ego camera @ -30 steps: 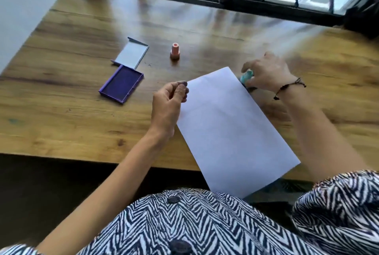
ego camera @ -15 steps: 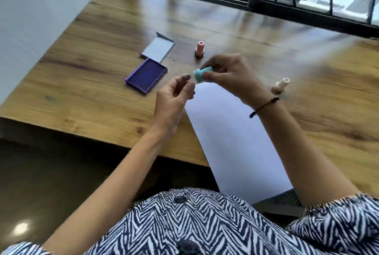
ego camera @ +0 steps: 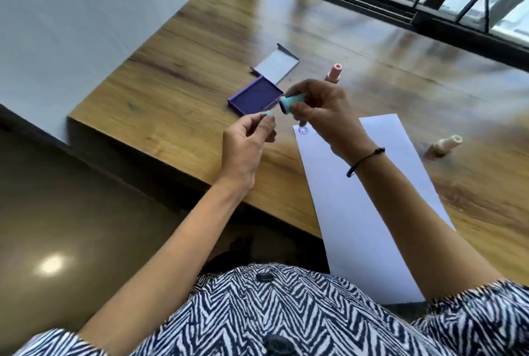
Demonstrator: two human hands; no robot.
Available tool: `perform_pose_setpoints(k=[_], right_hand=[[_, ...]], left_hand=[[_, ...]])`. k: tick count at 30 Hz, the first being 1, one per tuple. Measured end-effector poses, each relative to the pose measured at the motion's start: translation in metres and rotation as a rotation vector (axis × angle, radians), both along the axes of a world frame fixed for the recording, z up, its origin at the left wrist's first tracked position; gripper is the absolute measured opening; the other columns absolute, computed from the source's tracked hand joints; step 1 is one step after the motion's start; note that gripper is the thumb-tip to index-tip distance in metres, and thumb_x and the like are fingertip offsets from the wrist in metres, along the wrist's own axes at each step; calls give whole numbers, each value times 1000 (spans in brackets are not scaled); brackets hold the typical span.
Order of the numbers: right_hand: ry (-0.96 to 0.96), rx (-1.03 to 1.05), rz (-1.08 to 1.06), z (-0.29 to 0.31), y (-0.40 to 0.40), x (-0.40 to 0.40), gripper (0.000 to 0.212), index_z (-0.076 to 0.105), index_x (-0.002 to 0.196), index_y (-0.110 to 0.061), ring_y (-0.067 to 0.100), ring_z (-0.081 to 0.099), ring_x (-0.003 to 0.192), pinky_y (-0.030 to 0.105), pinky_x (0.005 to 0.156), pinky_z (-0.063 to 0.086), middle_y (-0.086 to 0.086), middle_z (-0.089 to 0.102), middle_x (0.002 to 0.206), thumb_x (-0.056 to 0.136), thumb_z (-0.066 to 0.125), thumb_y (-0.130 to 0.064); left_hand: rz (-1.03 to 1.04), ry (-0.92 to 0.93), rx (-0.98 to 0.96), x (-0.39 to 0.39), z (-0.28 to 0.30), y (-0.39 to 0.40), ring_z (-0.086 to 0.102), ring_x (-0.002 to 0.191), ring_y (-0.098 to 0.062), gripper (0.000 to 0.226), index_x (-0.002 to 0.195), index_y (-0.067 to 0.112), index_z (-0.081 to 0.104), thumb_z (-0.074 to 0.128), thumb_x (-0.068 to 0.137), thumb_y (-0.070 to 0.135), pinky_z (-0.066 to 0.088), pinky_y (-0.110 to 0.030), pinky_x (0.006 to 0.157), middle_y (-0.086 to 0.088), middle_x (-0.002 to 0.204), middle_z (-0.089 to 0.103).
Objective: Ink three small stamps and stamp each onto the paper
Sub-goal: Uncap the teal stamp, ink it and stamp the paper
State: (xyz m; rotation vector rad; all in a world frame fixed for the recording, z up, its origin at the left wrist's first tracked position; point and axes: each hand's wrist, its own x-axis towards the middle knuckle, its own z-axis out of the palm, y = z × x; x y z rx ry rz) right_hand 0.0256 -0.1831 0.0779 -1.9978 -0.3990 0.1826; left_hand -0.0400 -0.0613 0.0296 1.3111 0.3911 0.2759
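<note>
Right hand (ego camera: 323, 115), near the centre of my head view, grips the teal stamp (ego camera: 289, 101) with curled fingers, its dark face turned toward the left of the frame; most of the barrel is hidden inside the grip. My left hand (ego camera: 246, 143), just left and below, pinches a small teal cap (ego camera: 268, 113) at its fingertips; only a sliver of it shows, and it stands apart from the stamp.

Motion blur softens the whole picture, so I cannot read the small blue mark (ego camera: 303, 130) at the top left corner of the paper (ego camera: 372, 212). My right forearm lies across the sheet and covers part of it, and the sheet's lower end hangs past the desk (ego camera: 186, 115) edge.

Above the hands, the open ink pad (ego camera: 254, 97) shows its purple tray, the right hand overlapping its near corner, with the grey lid (ego camera: 276, 67) flat beyond it. An orange stamp (ego camera: 334, 72) stands behind my right hand, its base hidden. At the right, a cream stamp (ego camera: 443, 147) stands tilted in the frame, blurred, near the paper's edge.
</note>
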Motion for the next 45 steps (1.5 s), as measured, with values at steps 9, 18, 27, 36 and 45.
perform_pose_setpoints(k=[9, 18, 27, 36, 45], right_hand=[[-456, -516, 144, 1, 66, 47, 18, 66, 88, 1, 36, 58, 83, 37, 61, 41, 24, 59, 98, 77, 52, 0], [-492, -620, 367, -32, 81, 42, 14, 60, 89, -3, 24, 45, 71, 25, 55, 27, 20, 59, 96, 75, 58, -6], [-465, -604, 355, -19, 72, 46, 14, 65, 85, -6, 32, 57, 80, 26, 58, 29, 18, 65, 92, 73, 58, -5], [-307, -466, 293, -8, 70, 66, 19, 71, 82, -3, 17, 48, 63, 10, 52, 33, 3, 60, 66, 65, 62, 0], [-304, -554, 290, -9, 68, 74, 19, 70, 83, -4, 34, 63, 89, 24, 65, 39, 20, 71, 92, 67, 60, 0]], left_hand=[[154, 33, -9, -3, -16, 11, 59, 60, -3, 11, 93, 10, 65, 60, 86, 17, 53, -22, 68, 2, 69, 63], [233, 46, 137, -7, -25, 11, 65, 84, -8, 6, 86, 31, 63, 57, 86, 29, 52, -27, 81, 9, 84, 68], [223, 15, 124, -5, -26, 13, 65, 87, -14, 7, 84, 37, 63, 56, 82, 36, 53, -34, 84, 10, 85, 68], [219, 3, 153, -4, -29, 13, 65, 85, -14, 14, 87, 33, 63, 56, 78, 41, 53, -36, 84, 9, 84, 69], [197, -1, 183, -4, -32, 13, 65, 86, -19, 14, 84, 41, 64, 56, 75, 47, 52, -46, 89, 3, 86, 69]])
